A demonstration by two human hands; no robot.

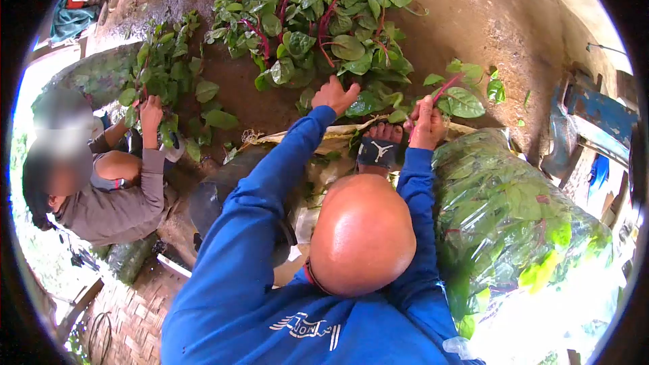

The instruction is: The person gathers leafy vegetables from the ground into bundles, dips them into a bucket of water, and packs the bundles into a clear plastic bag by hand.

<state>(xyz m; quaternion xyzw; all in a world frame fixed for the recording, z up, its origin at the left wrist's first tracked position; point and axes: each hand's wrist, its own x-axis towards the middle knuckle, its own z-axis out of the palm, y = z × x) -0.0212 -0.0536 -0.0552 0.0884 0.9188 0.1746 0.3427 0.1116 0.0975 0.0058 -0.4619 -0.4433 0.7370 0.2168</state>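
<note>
A large pile of leafy greens with reddish-purple stems (304, 23) lies on the brown floor in front of me. My left hand (336, 94) reaches to the near edge of this pile, its thumb and fingers apart and no stem visibly in them. Closer to my body on the right, my right hand (426, 123) is closed around the stem of a leafy sprig (464, 101); the sprig's green leaves point up and to the right. Between my hands, beneath them, shows my foot in a black sandal (377, 153).
At my right stands a big clear plastic bag (517, 209) packed with greens. A blue-painted wooden piece (598, 111) is farther right. On the left, a seated co-worker (122, 196) holds leafy stems (162, 61). Woven matting (132, 314) covers the lower left.
</note>
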